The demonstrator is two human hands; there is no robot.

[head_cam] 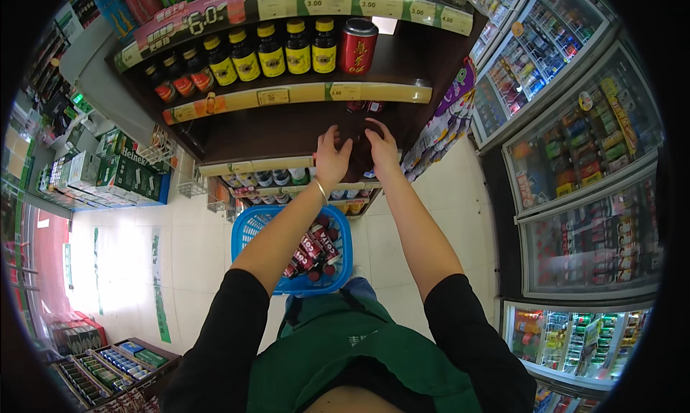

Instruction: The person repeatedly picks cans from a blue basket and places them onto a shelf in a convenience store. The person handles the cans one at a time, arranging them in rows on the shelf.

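Observation:
My left hand (332,157), with a bangle on its wrist, reaches to the front of a dark brown shelf (259,130). My right hand (384,149) is opposite it, palm facing inward and fingers spread. Dark maroon things (358,162), probably bottles, show between the two palms over the shelf's front edge; whether I grip them is hard to tell. Farther back on that shelf are red-labelled items (366,106), partly hidden by the shelf above. Below my left forearm stands a blue plastic basket (345,240) holding several maroon Costa bottles (311,247) lying in a heap.
The shelf above carries yellow-capped bottles (270,52) and a red can (358,46). Snack packets (447,119) hang on the unit's right side. Glass-door coolers (582,138) line the right. Heineken cartons (129,167) are stacked on the left. A low display rack (113,370) stands lower left.

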